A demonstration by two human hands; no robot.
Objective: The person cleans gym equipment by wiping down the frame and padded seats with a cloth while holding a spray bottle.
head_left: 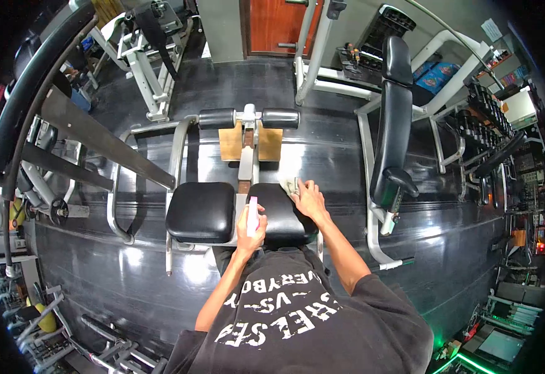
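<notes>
My left hand (247,229) is wrapped round a slim white-and-pink bottle (253,210), held upright over the inner edge of the right black seat pad (279,215). At the far right corner of that pad, my right hand (310,198) presses a pale cloth (289,187) against its edge. The fingers of this hand are curled over the cloth and partly hide it. To the left lies a matching black seat pad (199,212), which neither hand touches.
Ahead stand two black foam rollers (217,118) on a grey post above a wooden plate (271,144). A slanted metal beam (107,138) crosses on the left. On the right is a padded bench (393,131), with a dumbbell rack (487,128) beyond it.
</notes>
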